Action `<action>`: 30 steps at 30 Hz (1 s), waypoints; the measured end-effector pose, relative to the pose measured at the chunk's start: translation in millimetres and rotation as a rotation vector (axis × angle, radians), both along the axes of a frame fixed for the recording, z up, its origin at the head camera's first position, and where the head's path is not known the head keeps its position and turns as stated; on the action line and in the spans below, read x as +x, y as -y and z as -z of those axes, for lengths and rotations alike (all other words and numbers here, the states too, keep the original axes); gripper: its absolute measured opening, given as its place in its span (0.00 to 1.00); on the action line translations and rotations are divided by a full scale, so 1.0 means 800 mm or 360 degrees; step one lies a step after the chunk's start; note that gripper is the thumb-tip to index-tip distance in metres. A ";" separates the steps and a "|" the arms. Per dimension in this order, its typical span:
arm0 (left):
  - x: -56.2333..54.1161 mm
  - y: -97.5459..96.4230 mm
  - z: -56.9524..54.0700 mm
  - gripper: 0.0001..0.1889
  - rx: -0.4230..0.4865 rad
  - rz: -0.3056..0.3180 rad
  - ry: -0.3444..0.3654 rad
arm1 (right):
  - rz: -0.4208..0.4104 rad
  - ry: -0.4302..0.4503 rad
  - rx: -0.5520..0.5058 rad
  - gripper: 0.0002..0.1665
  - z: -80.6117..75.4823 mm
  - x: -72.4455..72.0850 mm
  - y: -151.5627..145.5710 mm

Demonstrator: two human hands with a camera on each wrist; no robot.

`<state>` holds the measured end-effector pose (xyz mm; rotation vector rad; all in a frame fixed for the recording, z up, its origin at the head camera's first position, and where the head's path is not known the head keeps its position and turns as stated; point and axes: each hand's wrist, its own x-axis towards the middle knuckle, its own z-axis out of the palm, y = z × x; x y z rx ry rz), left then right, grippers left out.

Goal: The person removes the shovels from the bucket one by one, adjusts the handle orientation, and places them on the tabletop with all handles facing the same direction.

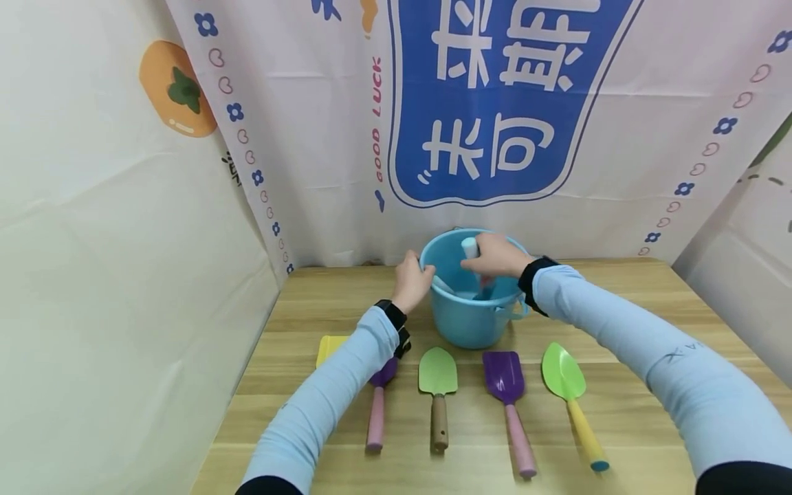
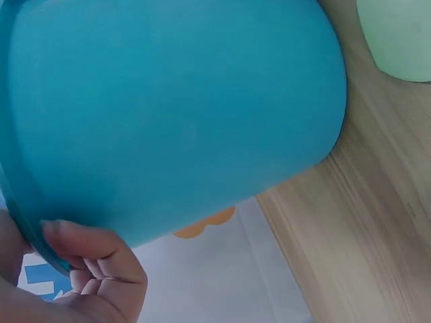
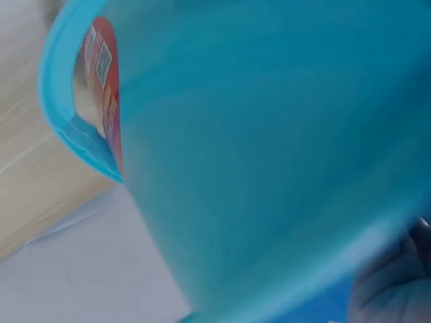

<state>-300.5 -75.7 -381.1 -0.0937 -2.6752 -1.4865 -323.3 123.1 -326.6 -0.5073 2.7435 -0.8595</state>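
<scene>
A light blue bucket (image 1: 467, 323) stands upright near the back of the wooden table. My left hand (image 1: 412, 283) pinches its rim at the left; in the left wrist view the fingers (image 2: 101, 245) curl over that edge beside the bucket wall (image 2: 175, 114). Over the bucket's mouth, my right hand (image 1: 500, 256) grips a tool by its pale blue handle (image 1: 469, 247), the lower end inside the bucket and hard to make out. A second pale blue handle (image 1: 443, 284) leans inside against the front left wall. In the right wrist view the bucket (image 3: 256, 155) covers most of the right hand (image 3: 394, 286).
Along the front lie a purple scoop with a pink handle (image 1: 375, 419), partly under the left sleeve, a green trowel (image 1: 438, 371), another purple scoop (image 1: 504, 375) and a lime trowel (image 1: 564, 371). A yellow piece (image 1: 329, 347) shows behind the left forearm. A printed cloth (image 1: 334, 227) hangs behind.
</scene>
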 end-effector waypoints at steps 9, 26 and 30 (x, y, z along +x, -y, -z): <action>-0.002 0.008 -0.010 0.16 -0.0162 0.0030 -0.0075 | 0.0166 -0.0325 -0.0350 0.12 -0.040 0.032 -0.031; 0.023 -0.038 -0.056 0.22 0.0309 0.0352 0.0086 | -0.0001 -0.1074 -0.1211 0.05 -0.030 0.129 -0.074; 0.029 -0.057 -0.066 0.25 0.0637 0.0396 0.0395 | -0.0134 -0.1323 -0.1245 0.02 -0.013 0.140 -0.077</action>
